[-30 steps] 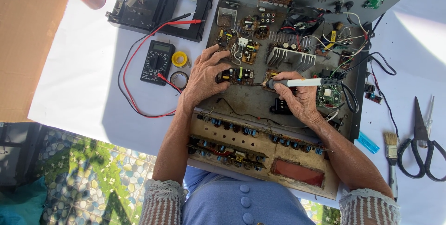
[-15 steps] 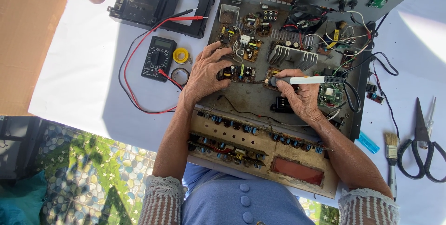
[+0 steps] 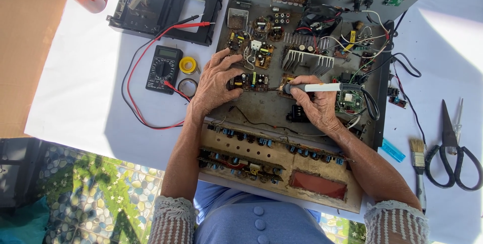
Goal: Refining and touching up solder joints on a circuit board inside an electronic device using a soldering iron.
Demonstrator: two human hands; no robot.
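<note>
The right hand (image 3: 317, 105) is closed around a soldering iron (image 3: 322, 87), holding it like a pen, with the tip pointing left at a small green circuit board (image 3: 250, 81). The left hand (image 3: 215, 84) lies spread and pressed flat on the metal chassis (image 3: 271, 108), its fingertips touching the left end of that board; it holds nothing. The board sits near the middle of the open chassis, which covers the center of the table (image 3: 90, 98).

To do this step well, I think the left hand must keep the board steady while the tip touches only 1 joint, away from the loose wires (image 3: 352, 40). The wrist can rest on the chassis.

Toward the left edge lie a black multimeter (image 3: 163, 67) with red and black leads, and a yellow solder roll (image 3: 188, 64). Near the right edge are scissors (image 3: 453, 148) and a brush (image 3: 417, 161).
</note>
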